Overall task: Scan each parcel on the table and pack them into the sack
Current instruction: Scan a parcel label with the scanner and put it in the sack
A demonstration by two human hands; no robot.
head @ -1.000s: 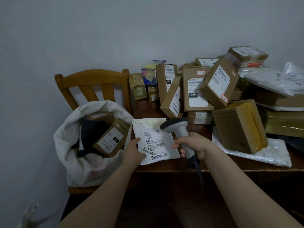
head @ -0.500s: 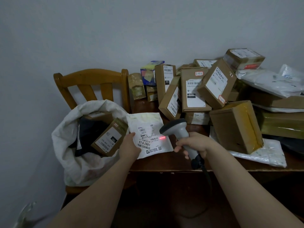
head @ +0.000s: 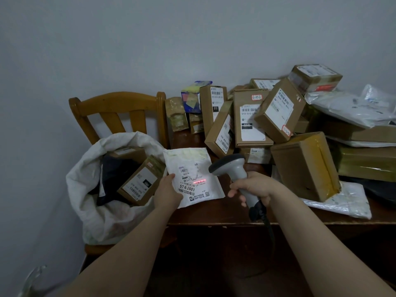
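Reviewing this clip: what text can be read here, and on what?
"57-6-2601", "5元": white mailer in the left hand.
"010": black patch on the upright box.
"010-010-L…", "010": label of the middle box.
"010", upside down: carton in the sack.
Remaining labels, red-edged stickers, and the scanner in the right hand: too small or blurred.

Looked like a makeshift parcel-sorting corner in a plain room. Dark wooden table (head: 214,213) set against a bare grey wall (head: 150,50), its back and right side heaped with labelled cardboard boxes (head: 250,121) and plastic mailers (head: 347,108). Left of the table, a household chair (head: 115,101) bearing a white sack (head: 102,217) of parcels; above the table's front edge, a corded barcode scanner (head: 233,168).
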